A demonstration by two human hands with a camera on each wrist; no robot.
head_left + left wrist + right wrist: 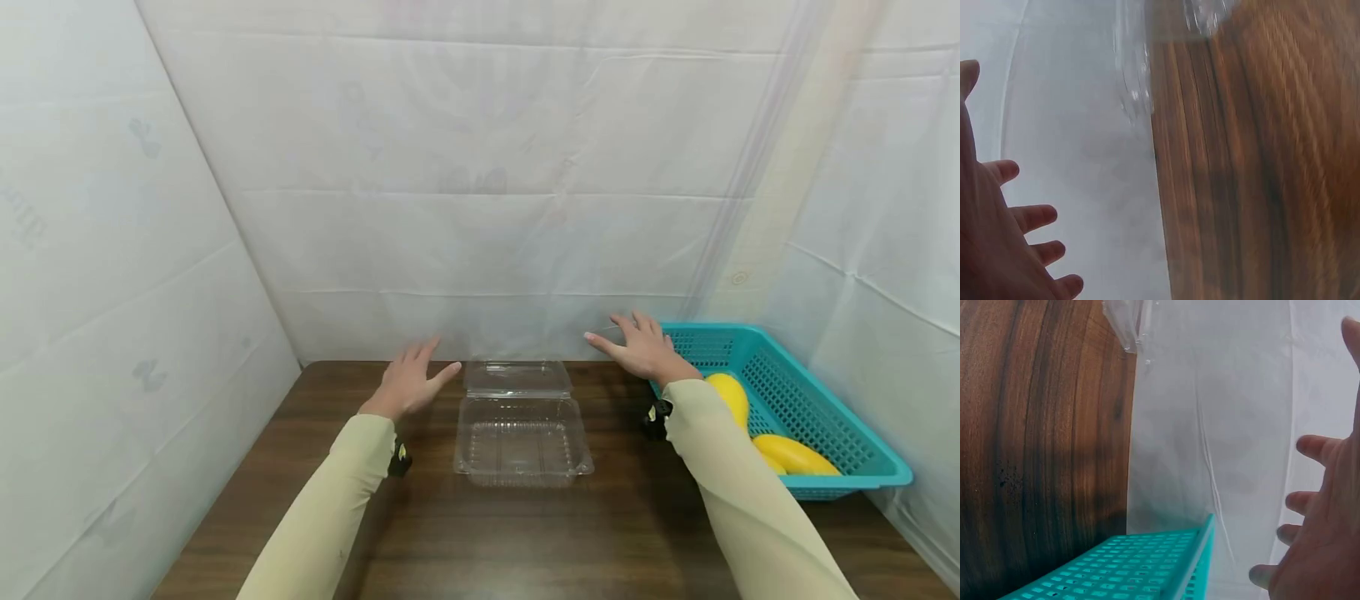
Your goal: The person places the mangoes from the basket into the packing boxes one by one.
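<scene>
A clear plastic clamshell box [521, 442] lies with its lid [517, 377] folded back on the wooden table. To its left, my left hand [408, 383] is held up with fingers spread, holding nothing. My right hand [641, 346] hovers to the right of the box, fingers apart and nothing in them, near the corner of a teal plastic basket [840, 408]. Inside that basket lie yellow mango-like fruits [795, 455], partly hidden by my right sleeve. In the left wrist view, the left fingers [1035, 217] show against the white sheet; the right fingers [1300, 501] appear likewise.
White sheeting [480, 208] hangs behind the table [480, 542] and along both sides. The basket stands at the table's right, close to the right-hand sheet. Small black devices [400, 458] are strapped at both wrists.
</scene>
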